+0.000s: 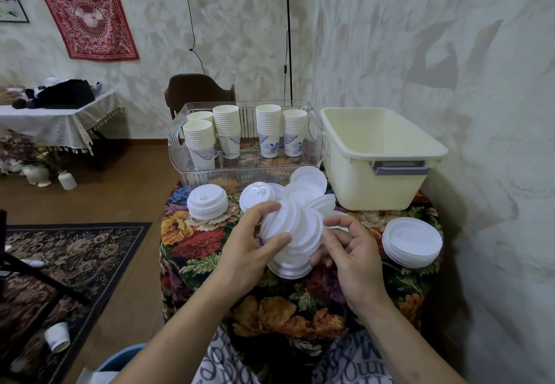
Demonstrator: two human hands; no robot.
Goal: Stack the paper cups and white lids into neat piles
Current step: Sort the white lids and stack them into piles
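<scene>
**A:** What room and surface is this?

**B:** A textured pale wall, a wooden floor, and a small table point(210, 251) under a dark flowered cloth, seen from above by the person working at it.

**A:** What are the hands doing?

**B:** Both meet over the middle of the table. The left hand point(249, 245) curls thumb and fingers round a tilted bundle of white lids point(295, 233), gripping it from the left. The right hand point(348, 251) cups the same bundle from the right, its fingers bent toward the rims; whether it is adding a lid or only steadying, I cannot tell.

**A:** And around them?

**B:** Just behind the hands lies a loose heap of lids point(306, 188), overlapping and leaning at odd angles. To the left stands a neat lid pile point(207, 202); to the right, a flatter lid pile point(413, 242) near the table edge. Further back, a clear bin point(192, 173) holds five nested columns of paper cups point(228, 131), upright. Beside it sits a cream tub point(375, 155).

**A:** How far along is the task?

**B:** The cups on the table look finished. The lids seem roughly half sorted: two piles stand, one bundle is in hand, the heap remains. One stray cup point(57, 337) lies on its side on the floor, far left, apparently still to be collected.
</scene>
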